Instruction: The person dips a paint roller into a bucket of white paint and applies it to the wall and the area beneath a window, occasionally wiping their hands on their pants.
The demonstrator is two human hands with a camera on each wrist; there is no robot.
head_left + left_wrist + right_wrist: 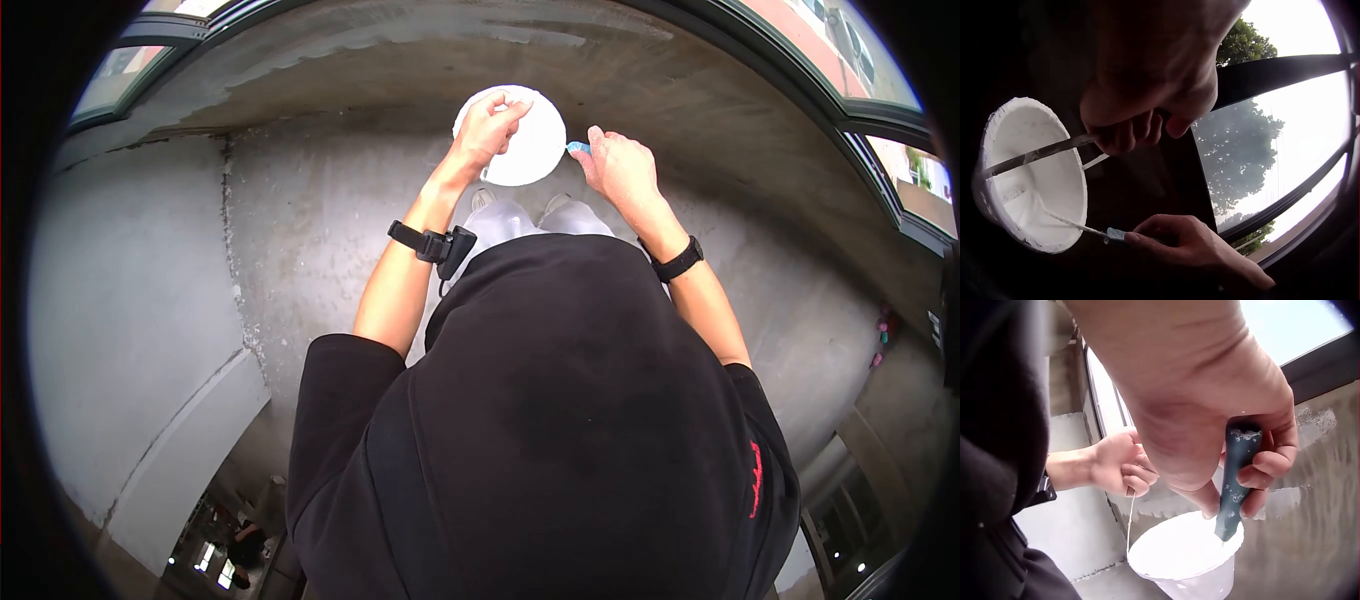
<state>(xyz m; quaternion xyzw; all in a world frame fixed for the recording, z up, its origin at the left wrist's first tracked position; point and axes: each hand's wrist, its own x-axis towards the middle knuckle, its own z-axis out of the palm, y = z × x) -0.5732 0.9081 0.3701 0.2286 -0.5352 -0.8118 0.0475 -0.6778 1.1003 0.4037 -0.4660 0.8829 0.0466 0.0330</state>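
Note:
A white bucket [535,150], its inside coated white, hangs from its thin handle [1054,150] below my left hand [485,130]. The left fingers curl round that handle, seen from the side in the right wrist view. My right hand [622,168] grips a blue-handled tool [1233,487] with white spatters on its handle. A thin, white-smeared shank [1072,224] runs from the blue handle over the bucket's rim into it. The tool's far end is hard to make out against the white inside. My right thumb and fingers lie on opposite sides of the handle.
A bare grey wall [400,85] faces me, with window frames [890,180] at the right and upper left. My shoes [483,198] stand on the concrete floor [320,200] just below the bucket. White smears [1285,503] mark the wall.

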